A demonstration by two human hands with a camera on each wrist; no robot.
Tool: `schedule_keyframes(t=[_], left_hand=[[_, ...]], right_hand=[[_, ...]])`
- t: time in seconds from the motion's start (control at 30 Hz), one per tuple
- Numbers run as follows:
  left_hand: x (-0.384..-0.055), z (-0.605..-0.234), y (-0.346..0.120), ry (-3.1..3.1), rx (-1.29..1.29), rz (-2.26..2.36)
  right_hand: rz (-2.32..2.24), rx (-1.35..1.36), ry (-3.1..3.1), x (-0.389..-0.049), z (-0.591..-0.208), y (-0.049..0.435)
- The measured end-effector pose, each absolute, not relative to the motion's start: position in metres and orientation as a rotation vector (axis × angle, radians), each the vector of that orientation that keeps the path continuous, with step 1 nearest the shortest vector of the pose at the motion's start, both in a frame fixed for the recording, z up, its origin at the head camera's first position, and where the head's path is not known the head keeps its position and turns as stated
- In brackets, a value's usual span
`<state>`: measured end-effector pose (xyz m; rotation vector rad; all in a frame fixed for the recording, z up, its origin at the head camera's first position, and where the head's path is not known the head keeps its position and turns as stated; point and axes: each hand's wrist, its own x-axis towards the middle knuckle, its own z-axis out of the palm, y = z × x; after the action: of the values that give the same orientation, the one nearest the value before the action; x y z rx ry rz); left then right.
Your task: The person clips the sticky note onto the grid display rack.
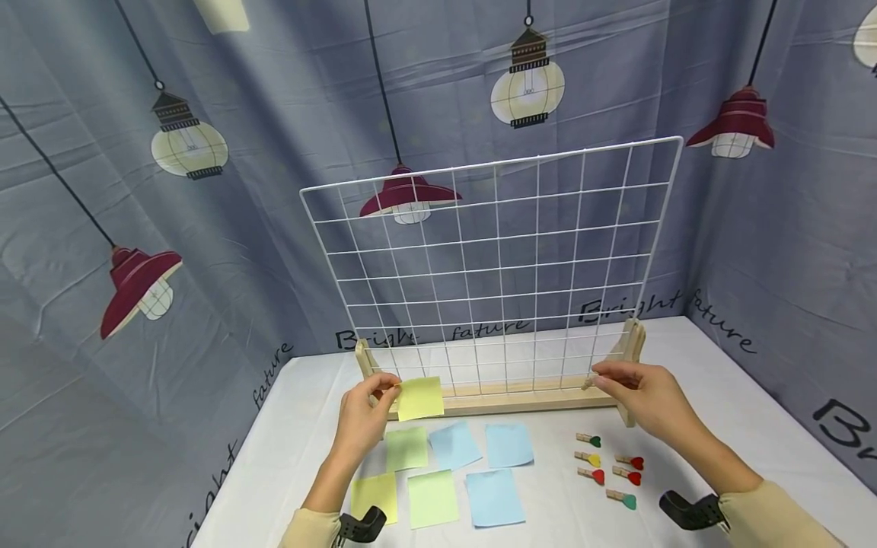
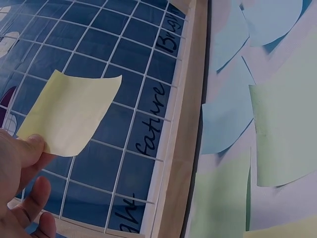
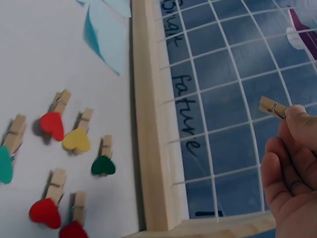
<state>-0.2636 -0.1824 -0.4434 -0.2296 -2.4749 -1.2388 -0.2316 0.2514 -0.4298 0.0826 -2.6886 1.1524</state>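
Observation:
My left hand (image 1: 366, 407) pinches a yellow sticky note (image 1: 421, 398) by one edge between thumb and fingers, in front of the lower left of the white wire grid (image 1: 500, 266). In the left wrist view the note (image 2: 74, 111) stands out slightly curved from the thumb. My right hand (image 1: 640, 396) pinches a small wooden clothespin (image 3: 272, 106) near the grid's lower right; its jaw end points out past the thumb toward the wires, and its other end is hidden by the fingers. The grid stands upright in a wooden base (image 1: 527, 401).
On the white table (image 1: 274, 449) in front of the base lie blue notes (image 1: 495, 498), green notes (image 1: 433, 498) and a yellow note (image 1: 374, 496). To their right are several clothespins with coloured hearts, among them a green one (image 1: 621, 498). A patterned curtain (image 1: 260, 213) hangs behind.

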Motion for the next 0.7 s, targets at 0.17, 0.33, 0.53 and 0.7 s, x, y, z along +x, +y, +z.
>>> schedule_keyframes(t=[0.17, 0.33, 0.53, 0.7], left_hand=[[-0.265, -0.441, -0.180, -2.449, -0.232, -1.229], [-0.267, -0.440, -0.176, -2.431, -0.239, -1.223], [-0.268, -0.437, -0.171, -2.402, -0.261, -1.230], [-0.269, -0.436, -0.168, -2.393, -0.246, -1.230]], right_hand=[[1.154, 0.094, -2.680, -0.235, -0.422, 0.243], [1.175, 0.132, -2.661, -0.237, -0.415, 0.236], [1.202, 0.239, -2.607, -0.239, -0.404, 0.227], [1.256, 0.285, -2.588, -0.242, -0.396, 0.216]])
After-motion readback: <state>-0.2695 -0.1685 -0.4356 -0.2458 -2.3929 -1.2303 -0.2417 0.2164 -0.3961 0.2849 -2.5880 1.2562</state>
